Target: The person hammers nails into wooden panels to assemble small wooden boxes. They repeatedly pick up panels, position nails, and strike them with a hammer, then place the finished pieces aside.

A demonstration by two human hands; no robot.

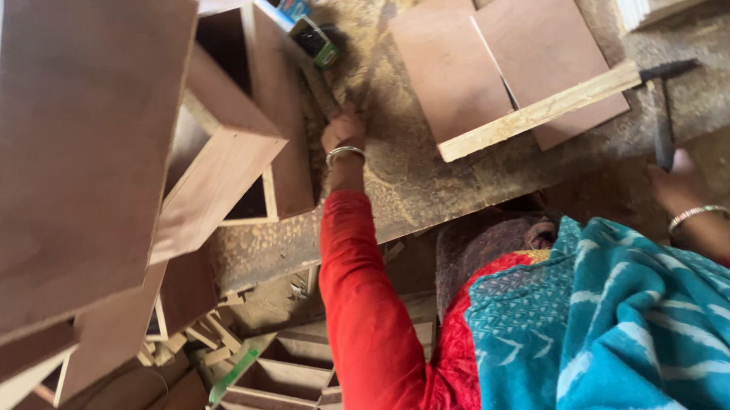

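Your left hand (343, 131) reaches out over the sawdust-strewn bench (396, 180), fingers curled shut around a dark, slim handle (319, 84); what it belongs to you cannot tell. Just left of that grip stands an open plywood box (241, 128), touching or nearly touching the hand's side. Beyond the grip lies a small green-and-blue packet (315, 39). Your right hand (673, 182) is closed on the handle of a hammer (663, 110), whose head points away from you. Just left of the hammer head, a pale wooden strip (540, 110) lies across two flat brown panels (497, 59). Well left of both grips, a large board (72, 159) leans. Below the bench edge, more open boxes (282, 378) sit stacked.
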